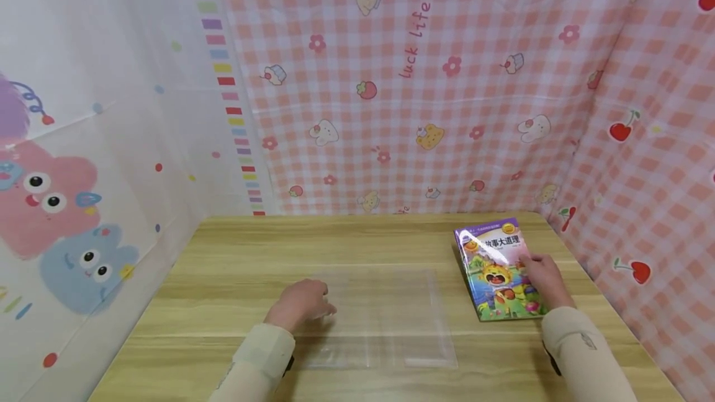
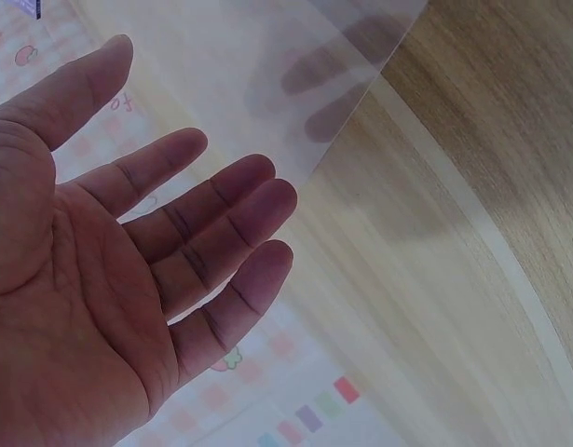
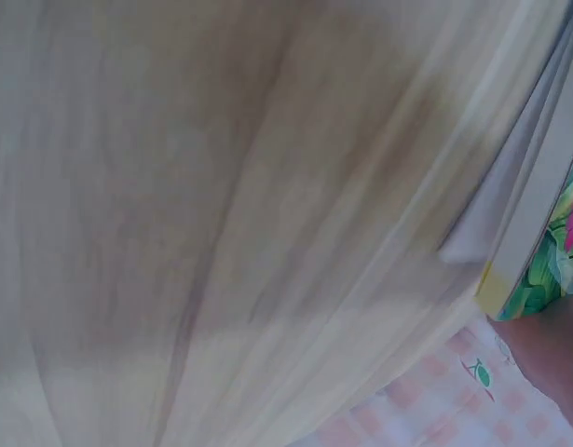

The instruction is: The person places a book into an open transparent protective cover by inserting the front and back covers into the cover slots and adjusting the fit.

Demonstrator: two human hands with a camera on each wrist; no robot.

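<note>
A colourful picture book [image 1: 497,278] with a purple top band and a cartoon lion lies at the right of the table. My right hand [image 1: 545,276] grips its right edge, thumb over the cover; the fingers beneath are hidden. In the right wrist view, the book's corner [image 3: 538,289] appears at the right, with only a bit of the hand [image 3: 547,349] showing. A clear plastic sheet, like a book cover [image 1: 410,318], lies flat at the middle. Over its left side hovers my left hand [image 1: 301,304], fingers loosely spread and holding nothing, as the left wrist view [image 2: 109,251] confirms.
The wood-grain table [image 1: 234,265] is bordered by hanging cloths: pink checks [image 1: 391,110] behind, a cherry print [image 1: 659,160] at the right, and white cloth with cartoon figures [image 1: 156,110] at the left.
</note>
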